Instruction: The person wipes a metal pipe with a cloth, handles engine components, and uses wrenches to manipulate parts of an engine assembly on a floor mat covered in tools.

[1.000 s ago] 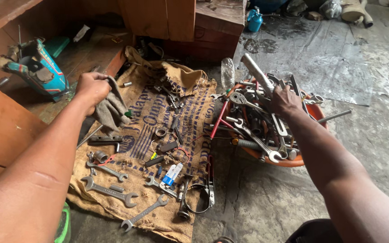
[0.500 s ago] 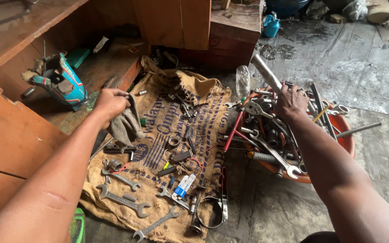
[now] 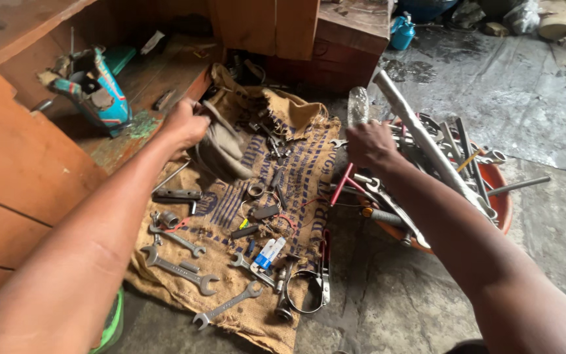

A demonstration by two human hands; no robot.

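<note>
My left hand (image 3: 185,124) is closed on a bunched grey-brown cloth (image 3: 221,152) at the upper left of a burlap sack (image 3: 299,177) spread on the floor. Wrenches (image 3: 179,271), a metal ring clamp (image 3: 302,298) and small parts lie on the sack. My right hand (image 3: 369,144) hovers with curled fingers over the left edge of an orange basin (image 3: 502,204) heaped with tools. A clear plastic bottle (image 3: 357,105) stands just beyond it. The back of the hand hides the fingers, so any hold is unseen.
A long metal pipe (image 3: 427,147) slants across the basin. A teal power tool (image 3: 96,88) rests on the wooden ledge to the left. A wooden box (image 3: 352,36) and a blue can (image 3: 402,31) stand at the back. The floor is wet concrete.
My right hand has moved left, from the middle of the basin's tools to its left edge by the bottle. My left hand has kept its hold on the cloth. The view has come closer.
</note>
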